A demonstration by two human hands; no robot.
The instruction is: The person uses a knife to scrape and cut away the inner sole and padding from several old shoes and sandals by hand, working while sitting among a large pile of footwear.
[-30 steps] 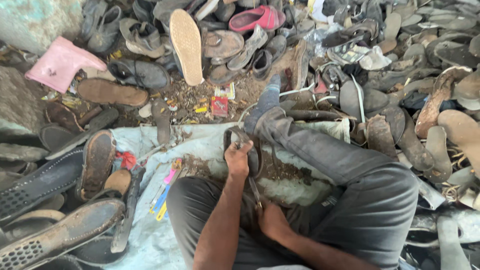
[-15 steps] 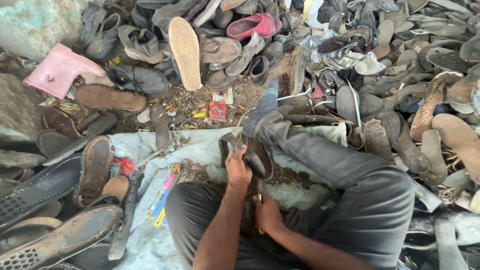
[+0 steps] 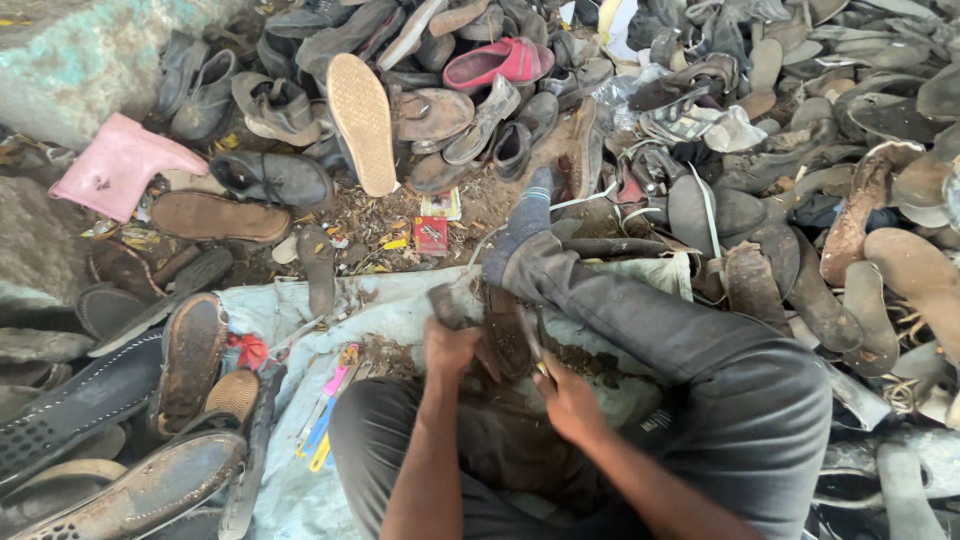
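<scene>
left hand: fingers curled, gripping | right hand: closed, gripping | both forearms reaching forward between the legs

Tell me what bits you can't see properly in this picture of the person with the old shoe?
All in the head view:
- The dark shoe: both hands cover parts of it, so its full shape is unclear.
- What the right hand grips: the fingers hide it.
- The left hand: its fingertips are tucked behind the shoe.
- The coloured sticks on the cloth: too small to tell what they are.
- Shoes along the picture's edges: cut off.
</scene>
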